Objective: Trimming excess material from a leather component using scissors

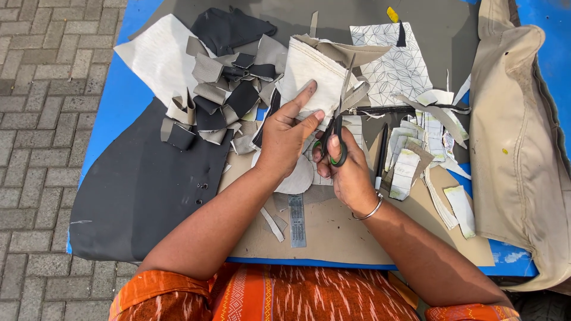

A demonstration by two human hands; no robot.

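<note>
My left hand (pixel 286 135) holds a piece of cream fabric (pixel 310 76) up over the blue table (pixel 122 98), fingers pinching its lower edge. My right hand (pixel 349 169) grips black scissors with green-lined handles (pixel 334 135). Their blades point up along the right edge of the cream fabric. A silver bangle sits on my right wrist. A round pale cut piece (pixel 299 178) lies under my left hand.
A heap of grey, black and beige scraps (pixel 229 95) lies at the back left on a large dark sheet (pixel 140 190). A patterned white fabric (pixel 395 68), a black pen (pixel 380 154), a metal ruler (pixel 297 221), cut strips (pixel 428 137) and a beige folded cloth (pixel 517 137) lie to the right.
</note>
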